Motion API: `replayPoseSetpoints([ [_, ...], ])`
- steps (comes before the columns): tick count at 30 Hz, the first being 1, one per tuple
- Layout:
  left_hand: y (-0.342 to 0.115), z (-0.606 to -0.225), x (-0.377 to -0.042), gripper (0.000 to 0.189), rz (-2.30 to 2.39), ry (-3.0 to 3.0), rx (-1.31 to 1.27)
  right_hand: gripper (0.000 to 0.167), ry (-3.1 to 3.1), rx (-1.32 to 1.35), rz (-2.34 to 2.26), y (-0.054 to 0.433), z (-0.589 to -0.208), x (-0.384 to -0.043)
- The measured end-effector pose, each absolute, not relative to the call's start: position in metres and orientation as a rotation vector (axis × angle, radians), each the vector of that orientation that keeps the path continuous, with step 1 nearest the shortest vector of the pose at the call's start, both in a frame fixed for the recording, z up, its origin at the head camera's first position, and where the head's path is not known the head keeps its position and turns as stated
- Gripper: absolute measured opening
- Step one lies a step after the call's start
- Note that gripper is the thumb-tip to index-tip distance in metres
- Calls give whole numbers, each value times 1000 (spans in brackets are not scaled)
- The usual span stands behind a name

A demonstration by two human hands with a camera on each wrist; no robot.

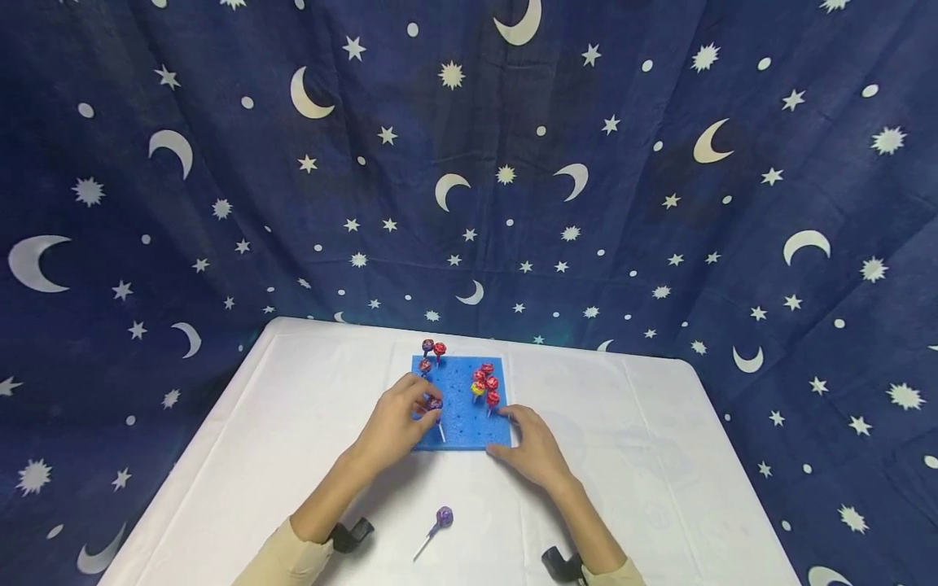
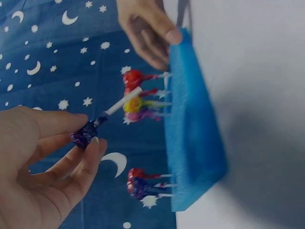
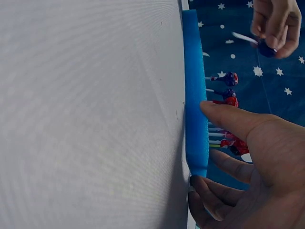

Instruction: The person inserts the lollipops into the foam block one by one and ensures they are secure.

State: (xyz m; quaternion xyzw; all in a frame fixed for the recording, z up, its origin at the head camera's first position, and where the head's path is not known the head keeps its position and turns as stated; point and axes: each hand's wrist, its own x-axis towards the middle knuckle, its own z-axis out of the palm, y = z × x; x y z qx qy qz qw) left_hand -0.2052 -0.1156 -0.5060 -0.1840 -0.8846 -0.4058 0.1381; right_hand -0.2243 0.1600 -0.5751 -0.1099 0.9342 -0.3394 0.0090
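Observation:
My left hand (image 1: 393,421) pinches a purple-wrapped lollipop (image 2: 85,135) by its candy head, above the left front part of a blue foam board (image 1: 460,431). The lollipop's white stick tilts down toward the board, its end free in the left wrist view. With thumb at the front edge and fingers along the right side, my right hand (image 1: 537,452) grips the board's near right corner. Several red lollipops (image 1: 493,398) and a yellow one (image 1: 478,389) stand upright in the board's right part. At its far left stand a red lollipop (image 1: 440,349) and two dark-wrapped lollipops (image 1: 425,366).
Another purple lollipop (image 1: 444,516) lies on the white tablecloth (image 1: 623,456) in front of the board, its stick toward me. Small holes dot the foam. A dark blue curtain (image 1: 498,244) with moons and stars hangs behind and around the table.

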Motion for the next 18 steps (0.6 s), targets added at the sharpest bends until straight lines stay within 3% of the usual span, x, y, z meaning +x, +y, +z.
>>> replayPoseSetpoints([
  [18,-119,-497,-246,22,-1051,-2448,-513,62,2922,-375,-1082,162,-575,-225],
])
